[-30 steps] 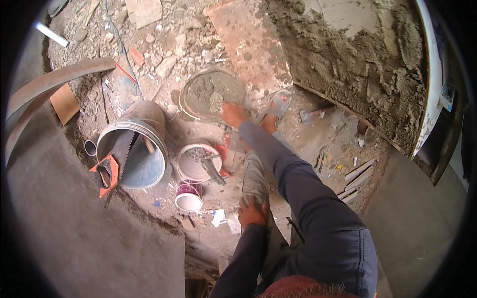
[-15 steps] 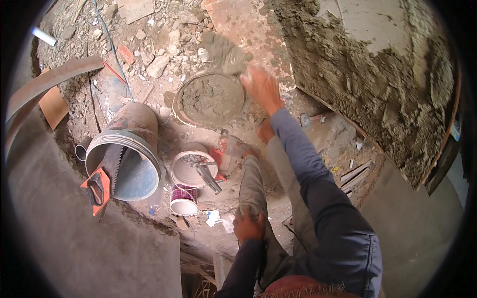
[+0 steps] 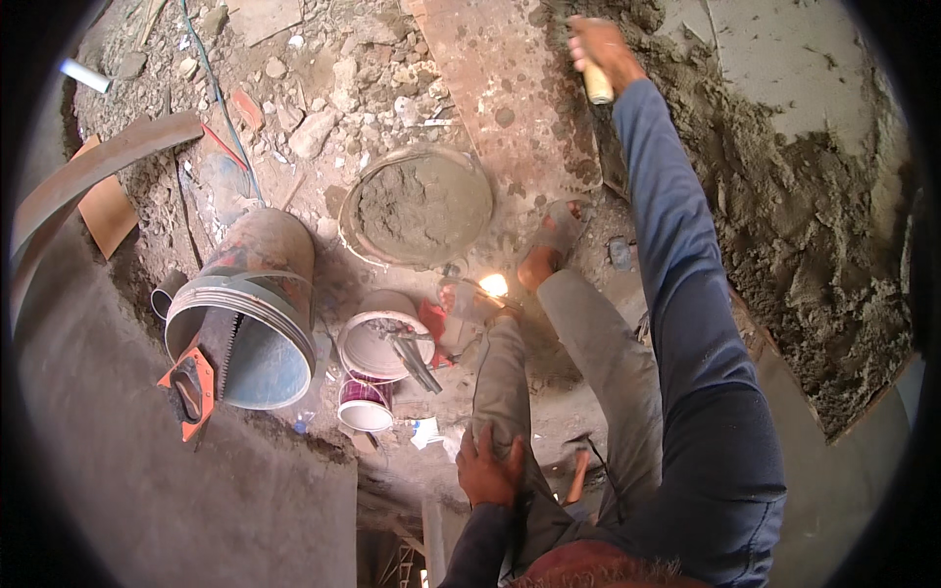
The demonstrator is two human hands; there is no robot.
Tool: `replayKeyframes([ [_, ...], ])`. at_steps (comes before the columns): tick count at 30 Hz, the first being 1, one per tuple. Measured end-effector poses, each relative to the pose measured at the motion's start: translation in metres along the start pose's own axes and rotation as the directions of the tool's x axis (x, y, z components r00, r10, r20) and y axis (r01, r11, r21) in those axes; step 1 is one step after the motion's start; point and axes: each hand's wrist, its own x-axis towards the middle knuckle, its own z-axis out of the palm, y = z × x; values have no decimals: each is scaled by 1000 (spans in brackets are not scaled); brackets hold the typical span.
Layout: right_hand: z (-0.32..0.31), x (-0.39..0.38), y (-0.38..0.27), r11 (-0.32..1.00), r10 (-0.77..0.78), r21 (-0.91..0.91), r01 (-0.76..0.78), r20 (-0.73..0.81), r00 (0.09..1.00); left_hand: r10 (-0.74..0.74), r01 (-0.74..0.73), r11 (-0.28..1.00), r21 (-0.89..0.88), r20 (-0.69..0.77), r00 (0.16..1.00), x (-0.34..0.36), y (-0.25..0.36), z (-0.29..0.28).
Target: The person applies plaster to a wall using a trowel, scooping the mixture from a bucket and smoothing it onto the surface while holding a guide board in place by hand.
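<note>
My right hand [image 3: 605, 49] is closed on the pale yellow handle of a trowel [image 3: 599, 80] at the edge of the mortar-coated board [image 3: 745, 216] at upper right; the trowel's blade is mostly hidden. Left of it lies a speckled rusty sheet [image 3: 500, 88]. Below and left of that stands a round bucket of grey mortar [image 3: 412, 206]. My left hand [image 3: 485, 465] rests on my left leg [image 3: 500, 392], fingers apart and holding nothing.
A large bucket [image 3: 245, 274] holds an orange-handled saw [image 3: 191, 392]. Smaller white [image 3: 372, 333] and purple [image 3: 365, 416] buckets stand beside it. Rubble [image 3: 314, 127] and curved strips [image 3: 118, 157] lie around. Another person's arm [image 3: 578, 475] shows at a lower level.
My right hand has risen from the mortar bucket with the trowel and moved up and right to the coated board. My left hand has stayed on my leg.
</note>
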Motion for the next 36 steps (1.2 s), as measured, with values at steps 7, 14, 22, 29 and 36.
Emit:
replayKeyframes([
  [7,52,-176,-20,901,2,-434,-10,-18,1000,7,-6,1000,-6,36,999,-19,3,16],
  [14,109,-262,60,310,-302,-778,546,464,832,-31,27,999,33,108,994,-38,-10,37],
  [22,207,-225,163,419,84,-843,338,406,910,-46,40,998,52,131,990,-42,-24,37],
  [29,158,-284,130,579,-112,-733,357,362,926,-64,62,998,14,183,981,-44,-23,41],
  [36,169,-276,68,488,-496,-641,592,354,793,-36,34,999,11,191,981,-42,-24,41],
])
